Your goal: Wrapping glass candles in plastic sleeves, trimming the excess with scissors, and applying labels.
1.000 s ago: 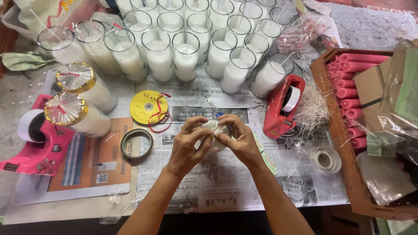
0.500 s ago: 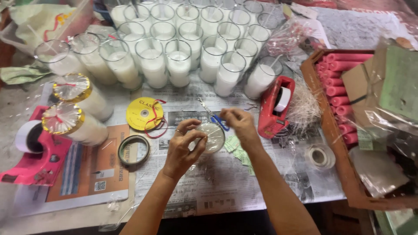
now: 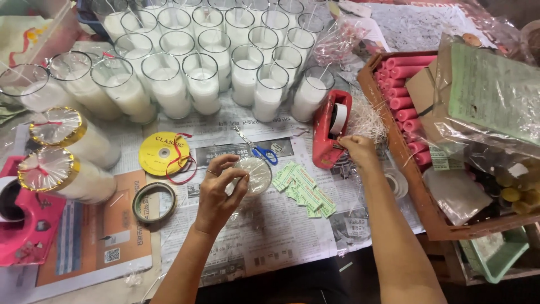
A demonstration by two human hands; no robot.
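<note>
Head view, looking down on a newspaper-covered table (image 3: 281,236). The left hand (image 3: 220,194), at centre frame, pinches clear wrap gathered at the rim of one glass candle (image 3: 256,174) lying just right of its fingers. The right hand (image 3: 355,147), right of centre, has its fingers drawn together at the front edge of the red tape dispenser (image 3: 331,130); whether they pinch tape cannot be told. A second, pink dispenser (image 3: 25,225) sits at the lower left edge.

Two wrapped candles (image 3: 62,146) with gold-trimmed tops lie at the left. A block of unwrapped candles (image 3: 202,62) fills the upper frame; about twenty are in view, some cut off by the frame edge. One yellow ribbon spool (image 3: 160,153) and one tape ring (image 3: 153,202) lie left of the left hand. One pair of blue-handled scissors (image 3: 260,151) lies just above the held candle. Green labels (image 3: 304,188) are scattered between the two forearms. One crate (image 3: 416,186) at the right holds pink rolls (image 3: 405,84).
</note>
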